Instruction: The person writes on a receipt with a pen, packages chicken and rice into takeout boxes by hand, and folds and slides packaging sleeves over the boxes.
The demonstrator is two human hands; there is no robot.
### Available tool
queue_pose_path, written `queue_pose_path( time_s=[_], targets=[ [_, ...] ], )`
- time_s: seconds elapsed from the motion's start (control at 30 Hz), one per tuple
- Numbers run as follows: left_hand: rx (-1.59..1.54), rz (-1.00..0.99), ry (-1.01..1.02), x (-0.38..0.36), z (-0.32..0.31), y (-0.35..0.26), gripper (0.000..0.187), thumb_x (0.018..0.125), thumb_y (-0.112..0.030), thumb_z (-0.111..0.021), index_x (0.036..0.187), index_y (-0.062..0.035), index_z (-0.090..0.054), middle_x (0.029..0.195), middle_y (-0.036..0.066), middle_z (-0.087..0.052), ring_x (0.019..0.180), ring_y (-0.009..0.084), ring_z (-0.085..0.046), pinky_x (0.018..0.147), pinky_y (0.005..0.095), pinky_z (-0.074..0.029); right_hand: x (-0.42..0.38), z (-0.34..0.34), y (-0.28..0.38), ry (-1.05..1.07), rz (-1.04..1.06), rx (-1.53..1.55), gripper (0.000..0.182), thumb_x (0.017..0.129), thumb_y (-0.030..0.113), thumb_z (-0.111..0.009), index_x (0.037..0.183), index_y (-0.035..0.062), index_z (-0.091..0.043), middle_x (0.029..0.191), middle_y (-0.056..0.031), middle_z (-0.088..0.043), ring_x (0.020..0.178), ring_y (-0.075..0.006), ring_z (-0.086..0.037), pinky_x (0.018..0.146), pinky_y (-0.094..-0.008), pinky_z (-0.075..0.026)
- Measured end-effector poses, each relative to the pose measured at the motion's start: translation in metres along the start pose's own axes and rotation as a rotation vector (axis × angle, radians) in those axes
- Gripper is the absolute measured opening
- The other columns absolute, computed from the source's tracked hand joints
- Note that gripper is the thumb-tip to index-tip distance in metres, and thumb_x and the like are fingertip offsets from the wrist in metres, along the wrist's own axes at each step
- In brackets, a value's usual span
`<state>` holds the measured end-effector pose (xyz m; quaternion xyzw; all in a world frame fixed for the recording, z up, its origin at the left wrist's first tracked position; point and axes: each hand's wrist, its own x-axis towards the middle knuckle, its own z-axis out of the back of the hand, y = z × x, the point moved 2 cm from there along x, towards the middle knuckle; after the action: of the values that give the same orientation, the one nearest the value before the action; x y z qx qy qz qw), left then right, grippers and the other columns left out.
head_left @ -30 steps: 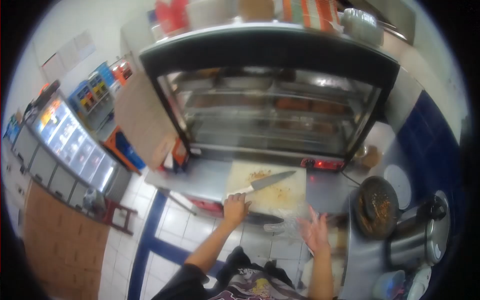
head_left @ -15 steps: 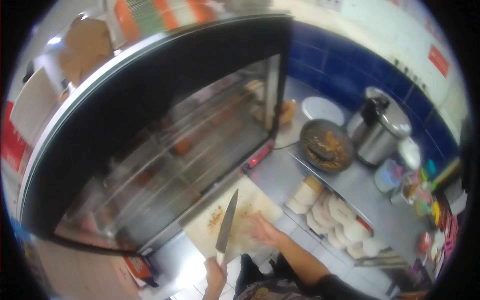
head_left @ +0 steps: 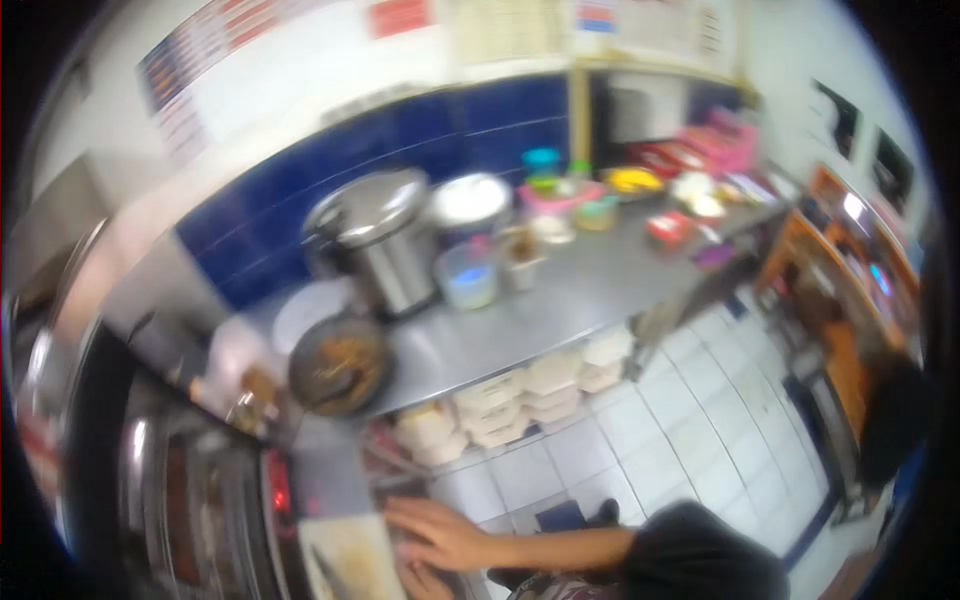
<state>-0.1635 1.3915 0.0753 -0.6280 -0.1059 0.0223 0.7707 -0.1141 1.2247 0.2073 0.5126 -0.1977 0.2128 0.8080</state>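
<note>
Knife (head_left: 328, 572) lies on cutting board (head_left: 362, 548), 7 o'clock, after view swung right; right hand (head_left: 445, 537) open, fingers spread beside board, left hand (head_left: 426, 584) grip: can't tell.

- Left hand (head_left: 426, 582): cut off by the bottom edge, partly hidden by the right hand (head_left: 445, 537); its grip cannot be made out.
- White rectangular cutting board (head_left: 362, 553) and dark-bladed knife (head_left: 328, 572), bottom left: cut off below; the knife's handle is out of view.
- Black-framed glass display case (head_left: 100, 440), lower left: cut off below, its contents blurred.
- Dark round pan (head_left: 340, 366), left of centre: food inside too blurred to identify.
- Wall papers (head_left: 398, 16), top: writing unreadable, some sheets cut off.
</note>
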Motion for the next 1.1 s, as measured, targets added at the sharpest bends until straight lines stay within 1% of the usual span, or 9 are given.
queue_pose_path(
  time_s=[0.2,0.3,0.43,0.5,0.57,0.77,0.83,0.97,1.1],
  targets=[
    [-0.79,0.43,0.247,-0.008,-0.27,-0.217,0.063,0.106,-0.04,-0.034,0.152,0.0031,-0.032,0.156,0.021,-0.036,0.141,0.0341,-0.037,0.117,0.0523,-0.023,-0.174,0.173,-0.154,0.136,-0.569,-0.147,0.065,0.103,0.049,-0.042,0.157,0.0133,-0.03,0.16,-0.0187,-0.031,0.148,-0.0349,-0.03,0.116,-0.0595,-0.022],
    [-0.544,-0.238,0.521,-0.055,-0.375,-0.219,0.061,0.107,-0.039,-0.03,0.151,0.0034,-0.034,0.157,0.021,-0.035,0.145,0.0344,-0.031,0.12,0.0494,-0.016,-0.267,0.26,-0.202,-0.21,-1.361,0.754,0.072,0.105,0.059,-0.026,0.155,0.0075,-0.032,0.154,-0.0174,-0.041,0.143,-0.0342,-0.038,0.119,-0.0409,-0.027],
    [0.127,-0.692,1.073,-0.165,-0.51,-0.123,0.066,0.106,-0.046,-0.029,0.15,0.0018,-0.038,0.158,0.023,-0.032,0.148,0.0374,-0.025,0.12,0.0491,-0.017,-0.265,0.401,-0.155,-0.76,-1.002,1.397,0.075,0.104,0.062,-0.023,0.157,0.0084,-0.028,0.157,-0.0162,-0.039,0.145,-0.0346,-0.035,0.119,-0.0405,-0.025],
    [0.105,-0.633,1.027,-0.183,-0.556,-0.087,0.068,0.106,-0.05,-0.029,0.15,0.0,-0.039,0.157,0.023,-0.034,0.147,0.0374,-0.027,0.119,0.048,-0.02,-0.284,0.465,-0.166,-0.889,-0.997,0.788,0.075,0.104,0.062,-0.028,0.157,0.01,-0.028,0.157,-0.0151,-0.038,0.147,-0.0322,-0.032,0.119,-0.0455,-0.023],
    [0.353,0.498,1.5,-0.18,-0.603,-0.012,0.083,0.1,-0.067,-0.025,0.15,-0.0031,-0.038,0.152,0.024,-0.039,0.135,0.0415,-0.042,0.114,0.057,-0.027,-0.295,0.516,-0.163,-0.834,-0.88,0.773,0.072,0.104,0.06,-0.028,0.157,0.0113,-0.028,0.158,-0.0134,-0.037,0.149,-0.0307,-0.029,0.119,-0.0513,-0.019],
    [-0.555,1.345,1.287,-0.181,-0.767,-0.185,0.082,0.099,-0.072,-0.021,0.149,-0.0105,-0.041,0.152,0.014,-0.044,0.137,0.0309,-0.043,0.111,0.049,-0.037,-0.352,0.564,-0.286,-0.497,-0.781,-0.435,0.066,0.104,0.052,-0.035,0.154,0.0098,-0.035,0.156,-0.0166,-0.039,0.147,-0.0364,-0.03,0.119,-0.053,-0.021],
    [-0.392,0.677,1.368,-0.145,-0.822,-0.239,0.086,0.097,-0.074,-0.027,0.145,-0.0047,-0.044,0.147,0.016,-0.048,0.133,0.0327,-0.049,0.109,0.053,-0.038,-0.39,0.59,-0.345,-0.402,-1.131,-0.201,0.06,0.103,0.049,-0.041,0.147,0.008,-0.046,0.148,-0.0209,-0.048,0.139,-0.0365,-0.044,0.114,-0.0432,-0.034],
    [-0.489,0.645,1.229,-0.064,-0.936,-0.245,0.076,0.102,-0.063,-0.034,0.149,-0.0037,-0.039,0.15,0.015,-0.045,0.132,0.0296,-0.048,0.108,0.0503,-0.039,-0.396,0.678,-0.367,-0.209,-1.368,-0.108,0.052,0.103,0.046,-0.045,0.135,0.0074,-0.059,0.13,-0.021,-0.063,0.122,-0.0357,-0.059,0.102,-0.0353,-0.046],
    [-0.333,0.54,0.744,0.006,-1.036,-0.187,0.065,0.102,-0.046,-0.046,0.152,-0.0047,-0.034,0.151,0.013,-0.043,0.131,0.0284,-0.046,0.106,0.0485,-0.039,-0.335,0.819,-0.413,-0.771,-1.043,-0.225,0.041,0.101,0.036,-0.053,0.118,0.003,-0.068,0.103,-0.0187,-0.073,0.097,-0.0335,-0.071,0.086,-0.0386,-0.054]
  ],
)
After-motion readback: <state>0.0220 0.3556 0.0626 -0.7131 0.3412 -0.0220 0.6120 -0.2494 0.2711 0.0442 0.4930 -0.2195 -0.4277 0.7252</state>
